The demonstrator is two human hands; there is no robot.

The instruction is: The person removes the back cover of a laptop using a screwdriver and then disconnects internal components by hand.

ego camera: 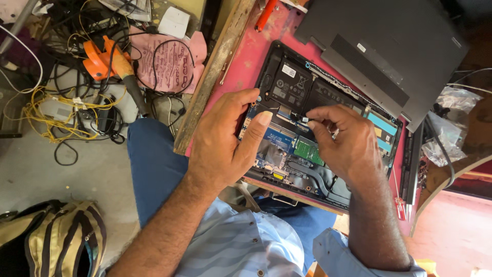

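Pale blue striped sleeves (241, 246) sit closest to the lens, and from them both bare hands reach onto an opened laptop base (318, 138) lying on the red worktop (246, 56). Left hand (225, 146) braces the near-left edge of the base, its grip spread apart and holding nothing, thumb stretched over the blue circuit board (279, 137). Right hand (348, 146) has its grip pinched together on something small near the flat cable (302, 119) just below the black battery (287, 84); whether that is the connector itself or a tiny tool, I cannot tell.

To do this well, I judge the pull should be straight and gentle along the connector's line, with the left hand keeping the base from sliding and fingertips kept off the green memory card (309, 151).

Labels by place: a small white rectangular sticker (288, 70) sits at the upper part of the battery, with pale printed symbols beside it. Two light blue rectangular pads (382, 123) lie at the right end of the base. The grey bottom cover (389, 46) rests beyond, bearing a small white tag (361, 47). Left of the worktop's wooden edge, a pink printed bag (169, 64) lies among cables by an orange-handled tool (115, 61). A striped bag (56, 241) sits on the floor
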